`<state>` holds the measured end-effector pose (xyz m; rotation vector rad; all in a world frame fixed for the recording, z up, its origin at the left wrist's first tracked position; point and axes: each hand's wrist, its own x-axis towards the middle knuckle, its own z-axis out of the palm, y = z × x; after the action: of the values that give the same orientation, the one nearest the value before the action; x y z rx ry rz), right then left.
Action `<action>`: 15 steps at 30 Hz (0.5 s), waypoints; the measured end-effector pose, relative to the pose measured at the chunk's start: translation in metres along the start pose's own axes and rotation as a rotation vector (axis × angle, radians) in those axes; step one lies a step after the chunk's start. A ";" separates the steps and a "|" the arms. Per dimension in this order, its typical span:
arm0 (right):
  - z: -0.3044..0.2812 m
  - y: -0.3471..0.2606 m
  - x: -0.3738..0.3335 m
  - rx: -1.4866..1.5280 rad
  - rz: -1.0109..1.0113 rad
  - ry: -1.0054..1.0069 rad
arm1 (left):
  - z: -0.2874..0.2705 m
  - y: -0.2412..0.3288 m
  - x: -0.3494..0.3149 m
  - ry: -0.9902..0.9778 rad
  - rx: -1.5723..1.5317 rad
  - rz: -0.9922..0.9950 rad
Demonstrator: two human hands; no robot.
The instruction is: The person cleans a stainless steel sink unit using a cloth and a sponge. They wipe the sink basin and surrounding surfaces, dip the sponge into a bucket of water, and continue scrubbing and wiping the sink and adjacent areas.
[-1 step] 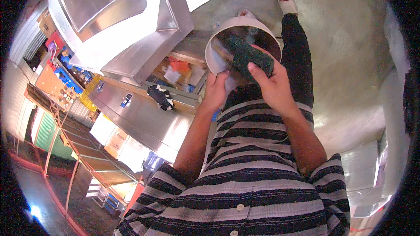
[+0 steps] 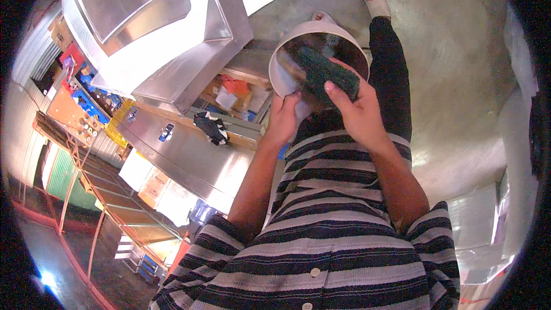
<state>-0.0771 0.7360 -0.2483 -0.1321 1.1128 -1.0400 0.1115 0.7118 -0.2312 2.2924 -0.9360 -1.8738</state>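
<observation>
A white round bucket (image 2: 275,74) is in front of my body, its mouth tipped up toward me and its inside dark and partly shiny. My left hand (image 2: 283,117) is closed on the near left part of its rim, thumb on the inner side. In my right hand (image 2: 363,116) is a dark green scouring pad (image 2: 328,74), gripped with the thumb on top. The pad reaches into the bucket's mouth. Whether it touches the inner wall I cannot tell, and the bucket's bottom is hidden.
At upper left stands a bent sheet-metal piece (image 2: 189,74). A metal-topped workbench (image 2: 189,152) holds a phone (image 2: 166,132) and a dark cloth (image 2: 210,128). Beneath the metal piece is an open compartment with orange and white items. A metal rack (image 2: 126,218) stands lower left. My feet rest on concrete floor (image 2: 453,69).
</observation>
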 end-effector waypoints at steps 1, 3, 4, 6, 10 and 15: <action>0.001 0.001 -0.001 0.011 0.005 0.005 | -0.002 -0.003 0.001 0.003 0.037 0.002; 0.003 -0.001 0.002 0.023 0.003 0.012 | -0.001 0.002 0.005 0.007 0.102 0.019; 0.003 -0.003 0.003 -0.004 -0.007 0.008 | -0.001 0.003 0.007 0.002 0.110 0.041; 0.004 -0.006 0.003 -0.054 -0.024 -0.003 | -0.002 0.002 0.010 -0.004 0.127 0.082; 0.004 -0.005 0.006 -0.040 -0.044 0.012 | 0.002 0.005 0.011 0.017 0.016 0.048; 0.001 -0.013 0.003 -0.010 -0.073 0.071 | 0.002 0.009 0.003 0.104 0.098 0.070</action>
<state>-0.0840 0.7266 -0.2428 -0.1453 1.1849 -1.1116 0.1061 0.7035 -0.2307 2.3520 -1.1011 -1.7004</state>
